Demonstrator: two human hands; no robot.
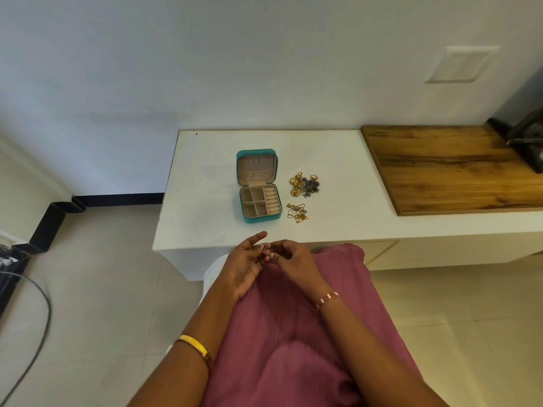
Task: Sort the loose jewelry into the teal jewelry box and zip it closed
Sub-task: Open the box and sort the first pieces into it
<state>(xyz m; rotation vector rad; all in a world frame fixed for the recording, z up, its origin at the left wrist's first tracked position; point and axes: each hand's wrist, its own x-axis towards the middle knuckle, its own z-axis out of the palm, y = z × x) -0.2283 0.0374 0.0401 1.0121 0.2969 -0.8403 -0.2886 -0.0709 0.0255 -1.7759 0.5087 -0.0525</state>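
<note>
The teal jewelry box (259, 219) lies open on the white table (205, 183), lid flat behind it, its beige compartments showing nothing inside. Just right of the box lies a heap of gold and silver rings and pendants (305, 183). A tangle of thin gold chains (298, 212) lies nearer to me. Both hands meet over my lap, just before the table's front edge. My left hand (245, 264) and my right hand (291, 259) together pinch a small silver-coloured piece (266, 248) between their fingertips.
A wooden board (446, 168) covers the table's right part, with a dark metal object (526, 139) at its far right. A white wall stands behind the table. A grey cable (32, 333) curves over the tiled floor at the left. My pink garment (293, 333) fills the lower middle.
</note>
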